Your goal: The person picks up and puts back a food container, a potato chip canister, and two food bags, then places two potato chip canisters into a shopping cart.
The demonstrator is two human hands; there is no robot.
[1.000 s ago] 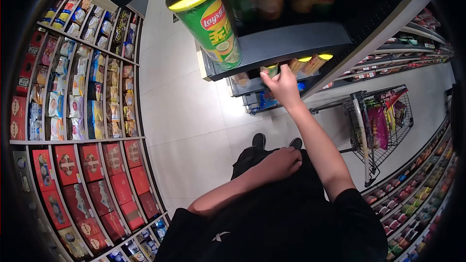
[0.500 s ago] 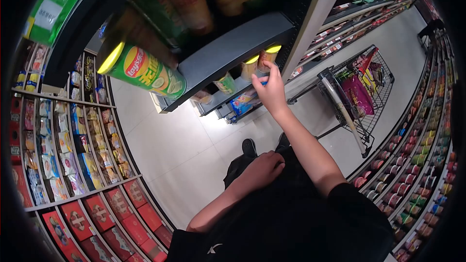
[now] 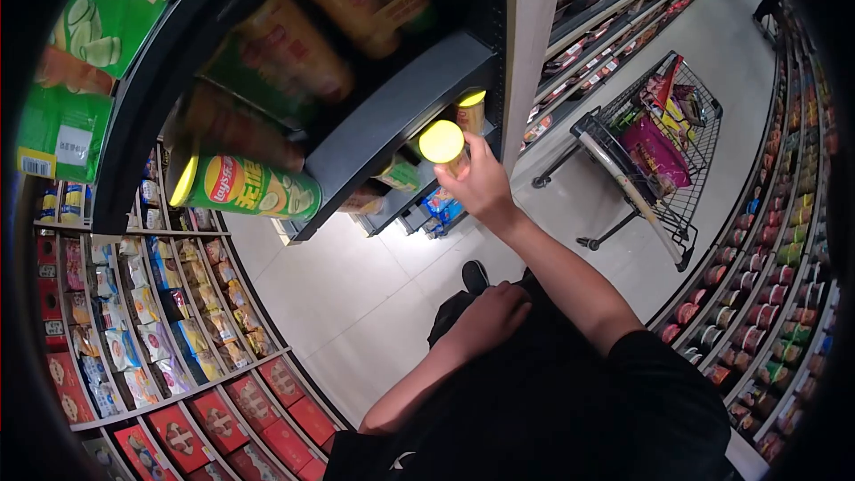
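My right hand [image 3: 479, 183] is closed around a chip canister with a yellow lid [image 3: 442, 142], at the front of a lower shelf. Just behind it stands another yellow-lidded canister [image 3: 470, 110]. A green canister [image 3: 400, 174] is further left on that shelf. On the dark shelf above [image 3: 401, 98], a green Lay's canister [image 3: 263, 188] sits at the left end. My left hand [image 3: 495, 312] rests near my body with its fingers curled; whether anything is in them is hidden.
A shopping cart [image 3: 655, 223] with colourful bags stands on the right. Shelves of packaged snacks [image 3: 147, 303] and red boxes [image 3: 191, 428] line the left. Cups fill the far right shelves [image 3: 757, 312]. A pale shelf upright [image 3: 527, 44] rises beside my right hand.
My right hand has closed on a yellow-lidded canister and drawn it forward, its lid now facing up toward me. The view has shifted. My left hand stays near my body.
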